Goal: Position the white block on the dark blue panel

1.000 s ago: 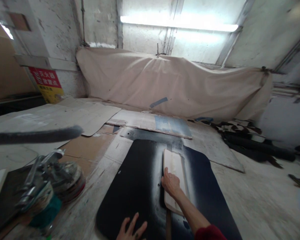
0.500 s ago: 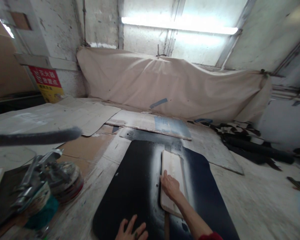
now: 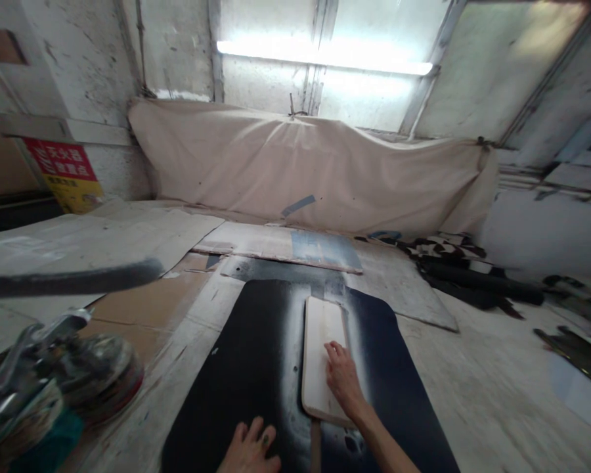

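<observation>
A pale board [image 3: 320, 355] lies lengthwise on a black panel [image 3: 256, 368] in the lower middle of the frame. The right hand [image 3: 343, 381] rests flat on the board, fingers together and stretched forward, gripping nothing. The left hand [image 3: 249, 450], at the bottom edge, presses the panel with fingers spread. A sander [image 3: 54, 381] sits at lower left; a beige cloth [image 3: 305, 171] hangs behind.

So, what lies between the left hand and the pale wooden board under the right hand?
In the head view, only the bare surface of the black panel separates the left hand from the pale wooden board, on which the right hand rests.
</observation>
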### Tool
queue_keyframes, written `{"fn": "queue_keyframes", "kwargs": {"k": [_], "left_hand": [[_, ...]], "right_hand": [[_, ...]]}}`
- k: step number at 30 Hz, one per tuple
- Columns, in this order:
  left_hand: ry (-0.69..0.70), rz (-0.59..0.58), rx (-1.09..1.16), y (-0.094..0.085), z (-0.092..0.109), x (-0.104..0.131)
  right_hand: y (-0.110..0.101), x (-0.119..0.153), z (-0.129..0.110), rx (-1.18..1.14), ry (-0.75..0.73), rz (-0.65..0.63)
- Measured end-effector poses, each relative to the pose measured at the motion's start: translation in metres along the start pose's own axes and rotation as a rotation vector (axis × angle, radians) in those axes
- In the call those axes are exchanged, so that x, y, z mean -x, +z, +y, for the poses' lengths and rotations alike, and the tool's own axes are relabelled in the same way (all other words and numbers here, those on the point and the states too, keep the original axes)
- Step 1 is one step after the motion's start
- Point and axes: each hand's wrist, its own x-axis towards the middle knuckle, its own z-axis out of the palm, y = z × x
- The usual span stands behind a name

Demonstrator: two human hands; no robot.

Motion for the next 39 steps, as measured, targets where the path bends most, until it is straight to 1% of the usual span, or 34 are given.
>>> {"fn": "queue_keyframes", "kwargs": {"k": [2, 3, 4, 5, 6, 7, 8, 9, 11, 12, 14, 17, 20, 25, 29, 33, 39], "left_hand": [[0.005, 0.040, 0.043, -0.018, -0.001, -0.012], [-0.011, 0.094, 0.057, -0.029, -0.006, -0.020], [-0.058, 0.167, 0.062, -0.039, -0.015, -0.028], [-0.126, 0.256, 0.045, -0.049, -0.028, -0.037], [-0.235, 0.329, -0.001, -0.057, -0.043, -0.046], [-0.379, 0.386, -0.057, -0.063, -0.059, -0.054], [-0.504, 0.393, -0.087, -0.066, -0.074, -0.062], [-0.586, 0.374, -0.096, -0.067, -0.088, -0.068], [-0.638, 0.334, -0.095, -0.063, -0.107, -0.078], [-0.633, 0.315, -0.092, -0.061, -0.111, -0.081], [-0.614, 0.294, -0.091, -0.057, -0.111, -0.085], [-0.607, 0.274, -0.086, -0.057, -0.102, -0.089], [-0.610, 0.269, -0.077, -0.060, -0.097, -0.091], [-0.602, 0.256, -0.056, -0.066, -0.098, -0.091], [-0.595, 0.246, -0.043, -0.071, -0.096, -0.087], [-0.573, 0.230, -0.049, -0.073, -0.094, -0.077], [-0.585, 0.210, -0.061, -0.069, -0.094, -0.066]], "right_hand": [[-0.002, 0.004, 0.005, -0.012, 0.017, 0.027], [-0.003, 0.006, 0.008, -0.014, 0.019, 0.033], [-0.004, 0.008, 0.010, -0.011, 0.022, 0.039], [-0.004, 0.010, 0.012, -0.003, 0.024, 0.046], [-0.005, 0.012, 0.013, 0.010, 0.028, 0.055], [-0.004, 0.014, 0.015, 0.025, 0.035, 0.066], [-0.004, 0.016, 0.016, 0.039, 0.039, 0.074], [-0.002, 0.017, 0.017, 0.052, 0.041, 0.076], [0.001, 0.018, 0.019, 0.069, 0.037, 0.053], [0.003, 0.018, 0.020, 0.072, 0.033, 0.032], [0.007, 0.020, 0.021, 0.065, 0.015, -0.011], [0.009, 0.023, 0.021, 0.047, -0.029, -0.038], [0.005, 0.026, 0.019, 0.056, -0.060, -0.032], [-0.007, 0.023, 0.015, 0.040, -0.114, -0.039], [-0.011, 0.021, 0.015, 0.033, -0.186, -0.083], [-0.012, 0.024, 0.015, 0.030, -0.189, -0.099], [-0.011, 0.025, 0.016, 0.039, -0.184, -0.103]]}}
